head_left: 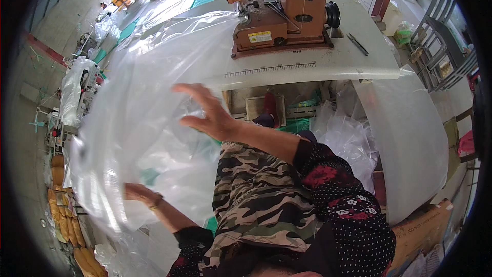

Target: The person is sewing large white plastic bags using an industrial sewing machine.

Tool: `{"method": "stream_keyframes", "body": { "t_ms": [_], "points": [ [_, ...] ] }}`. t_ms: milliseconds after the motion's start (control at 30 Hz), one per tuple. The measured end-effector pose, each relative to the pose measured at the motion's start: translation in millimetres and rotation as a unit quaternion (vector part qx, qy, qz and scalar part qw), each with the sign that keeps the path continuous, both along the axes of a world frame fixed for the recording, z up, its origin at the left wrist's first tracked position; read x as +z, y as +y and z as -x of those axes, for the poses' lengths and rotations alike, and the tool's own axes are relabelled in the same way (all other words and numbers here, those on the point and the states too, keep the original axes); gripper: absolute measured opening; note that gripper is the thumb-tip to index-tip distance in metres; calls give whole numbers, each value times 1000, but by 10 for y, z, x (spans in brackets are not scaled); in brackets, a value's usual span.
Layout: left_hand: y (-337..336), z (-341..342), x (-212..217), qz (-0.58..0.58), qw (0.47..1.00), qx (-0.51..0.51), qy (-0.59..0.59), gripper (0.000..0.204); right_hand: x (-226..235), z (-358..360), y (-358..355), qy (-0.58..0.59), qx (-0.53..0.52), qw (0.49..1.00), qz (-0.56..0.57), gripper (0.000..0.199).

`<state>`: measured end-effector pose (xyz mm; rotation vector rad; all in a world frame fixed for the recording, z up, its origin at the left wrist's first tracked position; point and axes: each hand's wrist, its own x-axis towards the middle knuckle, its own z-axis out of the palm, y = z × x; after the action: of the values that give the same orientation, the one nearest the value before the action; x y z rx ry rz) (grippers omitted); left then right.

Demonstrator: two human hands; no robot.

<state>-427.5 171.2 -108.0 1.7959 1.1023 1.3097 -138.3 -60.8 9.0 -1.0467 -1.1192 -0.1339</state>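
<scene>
A large sheet of clear plastic film (154, 123) billows over the left side, with one end running up to the brown sewing machine (279, 7) on the table. My right hand (210, 115) is raised over the film, thumb and fingers spread, holding nothing that I can see. Lower left, my left hand (139, 193) reaches to the edge of the film. Its fingers are hidden behind the blurred plastic, so their grip does not show.
A printed ruler scale (271, 69) runs along the white table (353, 64). Dark slim snips (357, 44) lie right of the machine. Film hangs off the table's right end (410, 138). Crumpled plastic (343, 133) is below, and a grey metal chair (443, 41) stands far right.
</scene>
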Motion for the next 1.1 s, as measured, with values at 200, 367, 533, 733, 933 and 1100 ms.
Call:
{"method": "stream_keyframes", "body": {
  "t_ms": [200, 367, 533, 733, 933, 1100],
  "points": [
    [932, 120, 1339, -157, 945, 167, 233, 71, -1446, -10, 245, 264, -314, 903, 126, 66],
    [1671, 344, 2498, -277, 819, 295, 406, 73, -1320, -201, 449, 296, -21, 953, 60, 50],
    [2480, 649, 4170, -362, 612, 442, 546, 76, -1506, 199, 441, 200, 143, 935, 255, 32],
    [1405, -568, 3195, -334, 546, 286, 713, 69, -441, 488, -789, 321, 298, 894, 87, 32],
    [171, -1145, 1772, -400, 693, -146, 582, 25, -928, 184, -801, 79, 84, 907, 404, 38],
    [-1454, -1630, 1412, -418, 812, -254, 319, 24, -342, -501, -916, 107, -233, 948, 188, 36]
  ]
}}
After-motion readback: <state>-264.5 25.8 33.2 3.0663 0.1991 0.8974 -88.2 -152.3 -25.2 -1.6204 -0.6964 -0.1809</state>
